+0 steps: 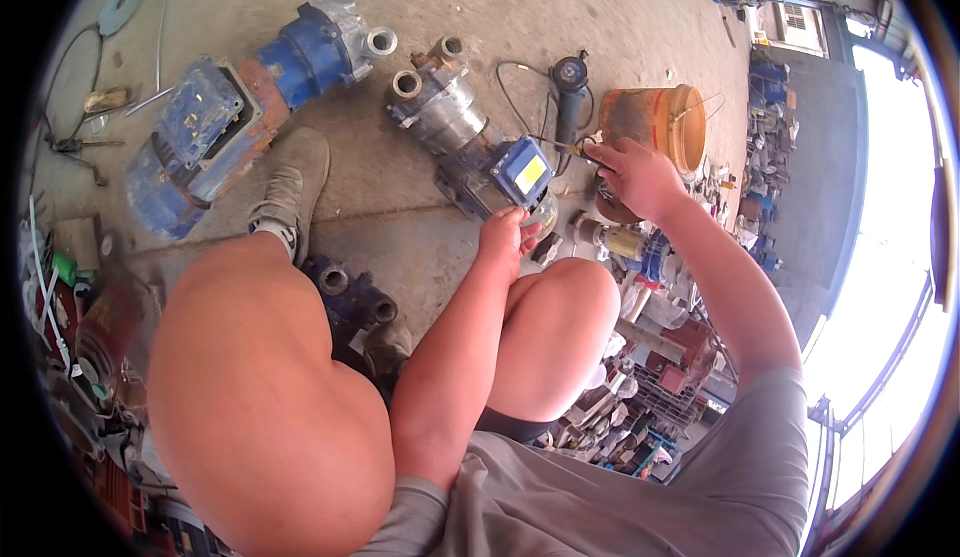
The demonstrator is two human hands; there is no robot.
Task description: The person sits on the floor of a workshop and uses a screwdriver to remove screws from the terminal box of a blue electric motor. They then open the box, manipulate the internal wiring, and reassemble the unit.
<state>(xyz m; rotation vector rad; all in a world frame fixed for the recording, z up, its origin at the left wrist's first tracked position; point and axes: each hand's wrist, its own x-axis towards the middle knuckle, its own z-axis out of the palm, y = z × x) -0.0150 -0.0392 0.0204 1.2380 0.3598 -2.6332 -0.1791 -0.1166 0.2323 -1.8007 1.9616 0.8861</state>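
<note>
One blue box [520,170] has your left hand [508,234] at its edge, perhaps bracing it, finger grip unclear; your right hand [640,179] clasps a thin tool [579,149].

No readable text anywhere. Yellow label [531,176] on blue terminal box [517,150] of pump motor [464,170]: any print too small to read.

From afar, I see a worn concrete floor [620,17], a plain grey wall [815,182] over to the right, and glaring white light [895,227] beyond it.
</note>
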